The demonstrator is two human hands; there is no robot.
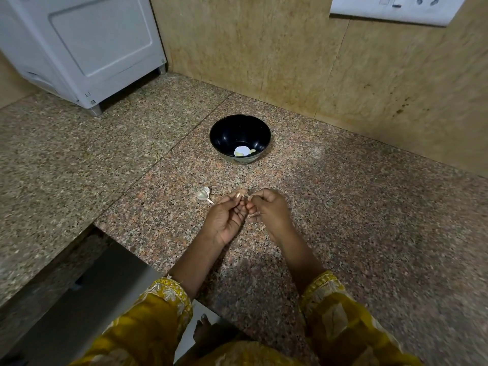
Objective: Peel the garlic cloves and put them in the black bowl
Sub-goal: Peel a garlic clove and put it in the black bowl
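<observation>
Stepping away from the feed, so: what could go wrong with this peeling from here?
The garlic clove is held only at the fingertips by the left hand and right hand; it may slip from that grip. The loose garlic piece on the counter lies beside the left hand and could get knocked.

A speckled brown and pink stone counter [369,207] is filling most of the view, and a thin dark line [163,154] is running across it. A tan stone wall [264,48] is standing up behind it and turning a corner at the right. A big white plastic machine box [92,43] is sitting on little feet at the back left. A white switch plate [396,9] is hanging on the wall up high. A grey metal surface [105,286] is lying low at the left, and a bit of white floor [186,344] is showing below the counter edge.
</observation>
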